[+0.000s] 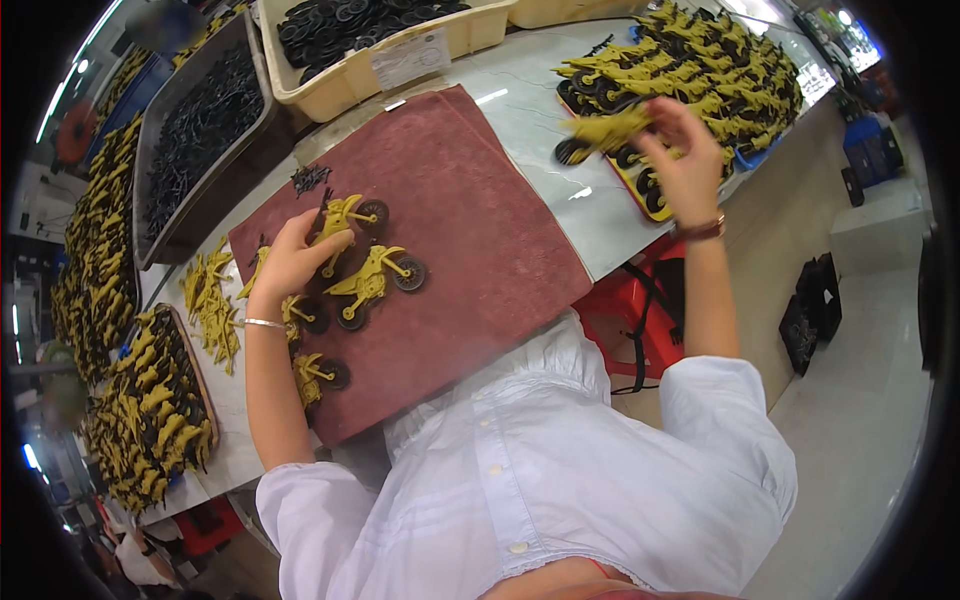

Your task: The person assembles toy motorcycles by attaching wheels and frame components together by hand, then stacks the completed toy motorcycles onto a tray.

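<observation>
My right hand point(688, 160) is raised over the front corner of a tray at the right. Its fingers are closed on a yellow toy motorcycle point(608, 130) with a black wheel. On the maroon mat point(480, 210), my left hand point(298, 252) grips another yellow toy motorcycle point(340, 218), thumb and fingers about its body. Just right of that hand lies a further toy motorcycle point(375, 283) with two black wheels. More of them, one a toy motorcycle point(318, 375) near the mat's front left edge, lie partly hidden under my left forearm.
Rows of yellow and black toy motorcycles point(700, 75) fill the right tray. Small black parts point(311, 179) lie by the mat's far left edge, with loose yellow pieces point(210, 300) beside it. A grey bin point(150, 170) and a cream bin point(430, 50) hold black parts. A red stool point(630, 320) stands below.
</observation>
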The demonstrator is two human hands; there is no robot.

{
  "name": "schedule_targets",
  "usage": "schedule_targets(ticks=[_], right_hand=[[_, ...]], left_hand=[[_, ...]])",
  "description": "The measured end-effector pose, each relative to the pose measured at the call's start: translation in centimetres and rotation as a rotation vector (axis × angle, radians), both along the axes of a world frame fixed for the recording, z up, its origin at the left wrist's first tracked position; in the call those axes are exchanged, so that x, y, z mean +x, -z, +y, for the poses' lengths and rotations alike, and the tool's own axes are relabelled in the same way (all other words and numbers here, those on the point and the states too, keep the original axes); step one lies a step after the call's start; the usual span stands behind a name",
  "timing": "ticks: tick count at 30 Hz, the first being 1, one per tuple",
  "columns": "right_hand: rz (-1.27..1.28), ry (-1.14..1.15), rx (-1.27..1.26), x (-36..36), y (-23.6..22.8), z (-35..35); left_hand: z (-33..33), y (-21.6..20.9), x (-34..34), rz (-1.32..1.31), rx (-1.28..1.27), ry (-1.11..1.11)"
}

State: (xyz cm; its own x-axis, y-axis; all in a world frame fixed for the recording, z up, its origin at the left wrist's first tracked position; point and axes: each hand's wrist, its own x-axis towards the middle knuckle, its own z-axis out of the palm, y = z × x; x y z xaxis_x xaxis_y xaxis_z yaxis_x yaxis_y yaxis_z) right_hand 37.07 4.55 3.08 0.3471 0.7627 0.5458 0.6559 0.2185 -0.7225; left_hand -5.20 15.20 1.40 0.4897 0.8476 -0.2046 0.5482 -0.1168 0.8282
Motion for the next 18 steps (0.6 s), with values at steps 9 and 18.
schedule_targets(ticks=[9, 18], right_hand=[[-0.265, -0.065, -0.065, 12.3, -0.9, 3.6], [-0.405, -0.128, -0.167, 13.2, -0.9, 5.7]], left_hand=[[2.1, -0.2, -2.5, -0.611, -0.335, -0.344], [-0.7, -1.4, -3.1, -0.344, -0.234, -0.208]])
